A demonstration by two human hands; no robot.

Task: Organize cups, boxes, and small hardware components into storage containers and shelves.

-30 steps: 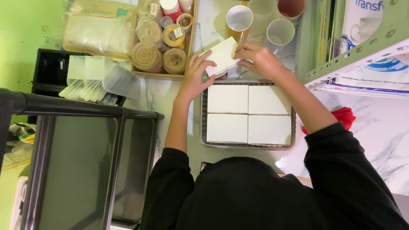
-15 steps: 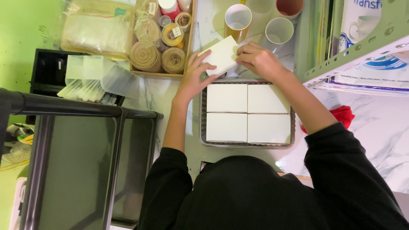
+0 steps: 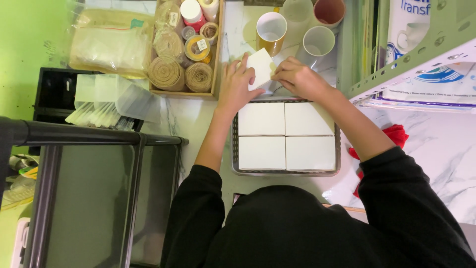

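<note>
Both hands hold a small white box point(image 3: 260, 68) just beyond the grey wire tray point(image 3: 234, 149). My left hand point(image 3: 235, 85) grips the box's left side with the fingers spread over it. On its right side, my right hand point(image 3: 296, 78) pinches the edge. Several closed white boxes point(image 3: 285, 135) fill the tray in a flat layer. Black sleeves cover both forearms near the bottom of the view.
A wooden crate point(image 3: 214, 59) with twine rolls point(image 3: 167, 73), tape and bottles stands at the back left. Mugs point(image 3: 271, 28) cluster behind the hands. A green metal shelf point(image 3: 421, 54) is on the right, a red cloth point(image 3: 394, 135) under it, a black cart point(image 3: 89, 188) at left.
The white box has tilted more upright between the hands, and both hands have shifted slightly around it. The tray and its boxes have not moved.
</note>
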